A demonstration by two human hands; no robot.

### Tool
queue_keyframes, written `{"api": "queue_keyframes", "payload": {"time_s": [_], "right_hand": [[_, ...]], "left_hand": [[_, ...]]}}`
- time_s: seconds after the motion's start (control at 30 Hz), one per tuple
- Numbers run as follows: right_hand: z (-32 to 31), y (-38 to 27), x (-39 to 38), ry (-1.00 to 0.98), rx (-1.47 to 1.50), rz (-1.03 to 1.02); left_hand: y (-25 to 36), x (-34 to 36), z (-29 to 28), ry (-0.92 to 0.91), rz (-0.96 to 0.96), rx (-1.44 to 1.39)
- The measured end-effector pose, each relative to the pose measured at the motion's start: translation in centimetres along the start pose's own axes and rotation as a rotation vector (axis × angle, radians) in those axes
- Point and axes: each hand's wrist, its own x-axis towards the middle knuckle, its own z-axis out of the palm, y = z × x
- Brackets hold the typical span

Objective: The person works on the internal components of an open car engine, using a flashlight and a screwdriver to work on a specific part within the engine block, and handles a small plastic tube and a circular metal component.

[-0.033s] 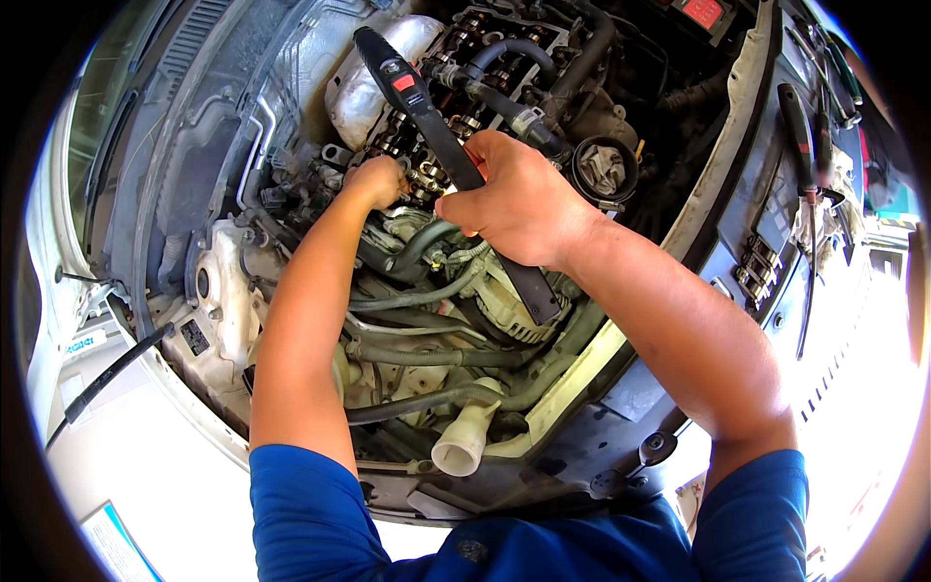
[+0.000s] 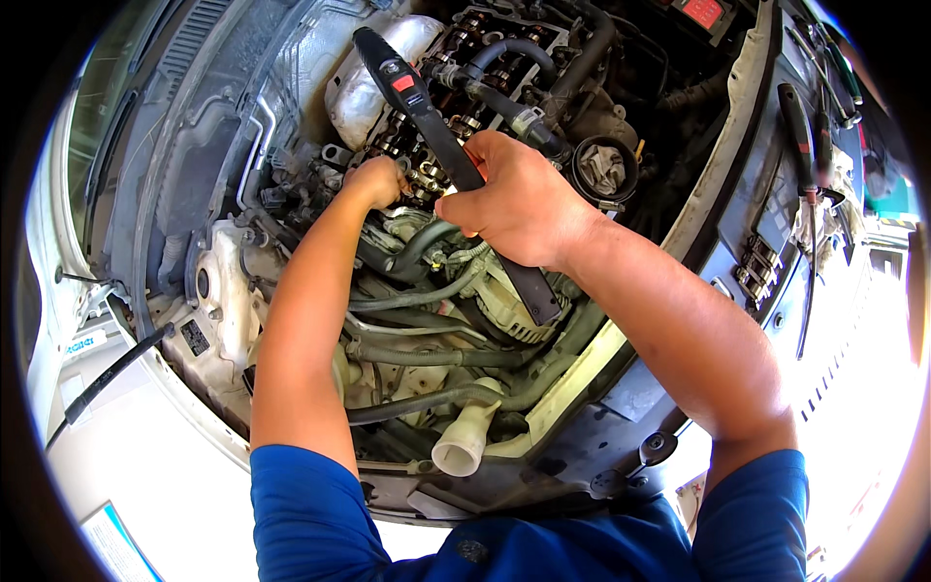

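Observation:
My right hand (image 2: 524,199) is closed around a long black work light (image 2: 422,107) with a red patch near its top. The light lies slantwise over the engine, and a bright glow shows beside my thumb. Under its upper part is the open cylinder head (image 2: 427,179), with shiny metal valve-train parts. My left hand (image 2: 376,182) is curled down at the near left end of that head. Its fingertips are hidden among the parts, so what they grip cannot be made out.
Hoses (image 2: 436,357) and a white filler neck (image 2: 460,451) fill the near side of the engine bay. A silver heat shield (image 2: 373,87) stands behind my left hand. On the right ledge lie a screwdriver (image 2: 799,136) and small metal parts (image 2: 757,270). An open round duct (image 2: 603,170) is stuffed with crumpled material.

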Motion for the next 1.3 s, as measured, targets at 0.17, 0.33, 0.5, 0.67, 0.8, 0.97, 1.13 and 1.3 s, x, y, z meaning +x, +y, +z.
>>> {"api": "queue_keyframes", "payload": {"time_s": [0.17,0.33,0.5,0.67,0.8,0.97,1.13,1.3], "right_hand": [[-0.1,0.3,0.1,0.004,-0.003,-0.023],[-0.1,0.7,0.2,0.015,0.024,-0.015],[0.0,0.2,0.0,0.012,0.023,-0.029],[0.1,0.9,0.6,0.026,-0.028,-0.057],[-0.1,0.6,0.3,0.039,0.012,-0.028],[0.2,0.9,0.5,0.027,0.011,-0.049],[0.0,0.8,0.4,0.006,0.027,-0.035],[0.0,0.7,0.2,0.019,-0.002,-0.04]], "left_hand": [[1.0,0.0,0.1,-0.025,-0.057,0.074],[1.6,0.2,-0.1,-0.051,-0.075,0.063],[-0.3,2.4,1.9,-0.046,-0.142,0.129],[-1.2,3.7,2.8,-0.065,-0.095,0.122],[0.4,1.7,1.2,-0.049,-0.086,0.025],[-0.3,0.5,0.9,-0.029,-0.058,-0.131],[0.2,0.0,-0.1,-0.05,-0.005,-0.142],[-0.1,0.2,-0.2,-0.063,0.044,-0.17]]}}
